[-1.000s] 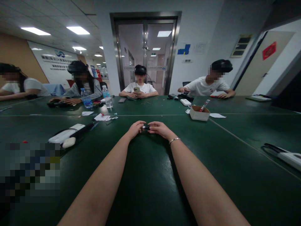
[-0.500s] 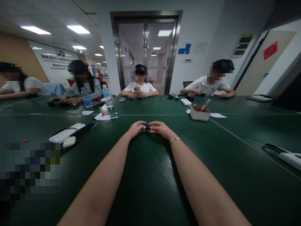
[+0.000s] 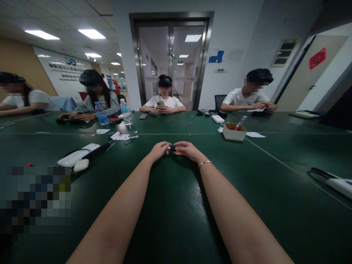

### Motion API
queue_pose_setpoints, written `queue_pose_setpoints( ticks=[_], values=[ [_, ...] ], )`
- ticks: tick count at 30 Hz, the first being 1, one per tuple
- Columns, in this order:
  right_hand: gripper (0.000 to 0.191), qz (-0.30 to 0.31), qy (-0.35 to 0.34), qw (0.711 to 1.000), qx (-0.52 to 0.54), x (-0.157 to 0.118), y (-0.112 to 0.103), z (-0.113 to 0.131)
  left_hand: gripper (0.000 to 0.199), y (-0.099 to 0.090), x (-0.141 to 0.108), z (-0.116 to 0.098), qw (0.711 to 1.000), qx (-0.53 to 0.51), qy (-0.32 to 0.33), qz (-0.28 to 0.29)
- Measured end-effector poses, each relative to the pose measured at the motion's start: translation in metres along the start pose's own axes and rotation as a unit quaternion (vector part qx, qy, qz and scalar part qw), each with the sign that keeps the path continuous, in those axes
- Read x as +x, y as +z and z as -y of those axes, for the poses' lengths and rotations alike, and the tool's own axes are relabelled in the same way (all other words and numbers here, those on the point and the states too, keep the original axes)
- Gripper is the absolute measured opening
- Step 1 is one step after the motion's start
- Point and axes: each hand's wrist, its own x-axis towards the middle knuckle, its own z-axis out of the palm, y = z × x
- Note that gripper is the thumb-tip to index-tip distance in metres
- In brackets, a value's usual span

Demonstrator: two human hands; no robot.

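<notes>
Above the green table (image 3: pixel 170 205), my two hands meet at a small black object with a silvery end (image 3: pixel 172 148). My left hand (image 3: pixel 160 151) pinches its silvery left end between thumb and fingers. On the other side my right hand (image 3: pixel 187 151), with a silver bracelet (image 3: pixel 205 163) at the wrist, is closed on the black part. Most of the object is covered by my fingers, and it is too small to tell its kind.
To the left lies a white device (image 3: pixel 79 156) with a black cable. Two water bottles (image 3: pixel 126 114) (image 3: pixel 101 115) stand beyond it, near paper scraps (image 3: pixel 120 136). An open box (image 3: pixel 234 132) sits at right, a white cabled device (image 3: pixel 339 183) at the far right. Several people sit around the table.
My hands have barely moved and still grip the small object. The person at the far right has drawn both hands together over something on the table.
</notes>
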Motion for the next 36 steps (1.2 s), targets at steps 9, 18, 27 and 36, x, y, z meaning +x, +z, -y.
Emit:
queue_pose_setpoints(
  ticks=[9,18,27,36],
  values=[
    [0.02,0.002,0.002,1.0,-0.002,-0.0003,-0.0002,0.0006,0.037,-0.0018,-0.0008,0.0002,1.0,-0.001,0.011,0.012],
    [0.02,0.01,0.001,1.0,-0.005,0.0007,-0.0014,-0.0004,0.036,-0.0009,-0.0021,-0.0025,1.0,-0.004,0.006,0.009],
    [0.02,0.013,-0.003,1.0,-0.003,0.0,-0.0009,-0.0001,0.038,-0.0001,-0.0014,-0.0014,1.0,-0.013,0.0,0.024],
    [0.02,0.011,-0.006,1.0,-0.003,-0.0002,-0.0018,-0.0009,0.033,0.001,-0.0014,-0.0007,1.0,-0.011,0.006,0.015]
  ],
)
